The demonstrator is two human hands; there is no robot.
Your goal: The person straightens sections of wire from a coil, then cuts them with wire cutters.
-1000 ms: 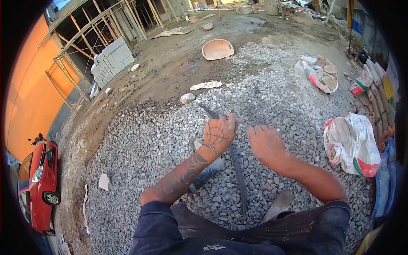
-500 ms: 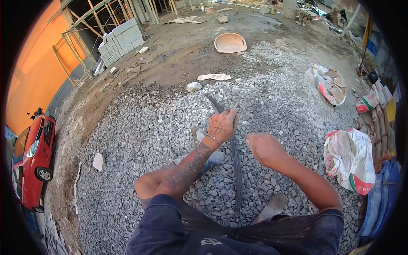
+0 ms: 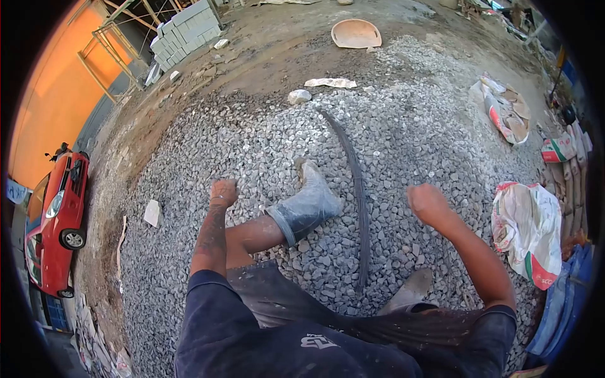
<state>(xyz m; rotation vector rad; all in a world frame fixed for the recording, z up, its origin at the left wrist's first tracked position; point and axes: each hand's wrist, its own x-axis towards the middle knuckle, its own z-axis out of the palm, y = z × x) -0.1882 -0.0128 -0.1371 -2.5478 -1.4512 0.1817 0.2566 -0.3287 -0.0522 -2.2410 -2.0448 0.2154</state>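
The long dark curved steel rod (image 3: pixel 356 183) lies released on the grey gravel bed (image 3: pixel 409 132), flanked by the fisted, empty left hand (image 3: pixel 224 191) and right hand (image 3: pixel 425 203).

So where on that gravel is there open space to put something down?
Open gravel lies left of the left hand, between it and the flat stone. More lies between the bundle of steel rods and the torn sacks, past the right hand. The middle is crowded: the booted leg, rods and other foot sit close together.
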